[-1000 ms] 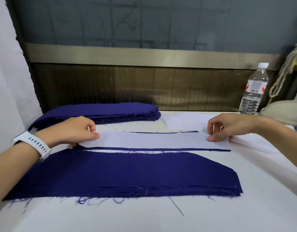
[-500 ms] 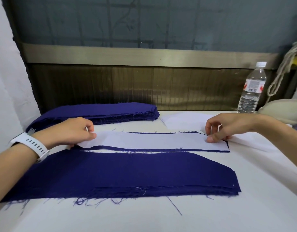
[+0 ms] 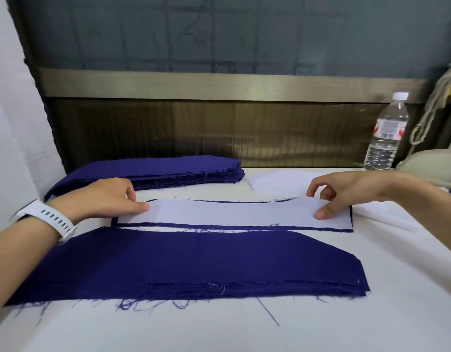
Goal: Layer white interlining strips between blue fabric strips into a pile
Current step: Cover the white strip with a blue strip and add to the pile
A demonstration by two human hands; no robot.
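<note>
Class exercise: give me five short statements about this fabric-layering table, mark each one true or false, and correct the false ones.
1. The white interlining strip lies on a blue strip whose edges show around it. True.
2. The left hand and the right hand touch opposite ends of the white interlining strip. True.
3. The water bottle lies on its side at the near edge of the table. False: it stands upright at the far right.
4. The white watch is on the right wrist. False: it is on the left wrist.
5. A blue stack lies at the far left, behind the left hand. True.
</note>
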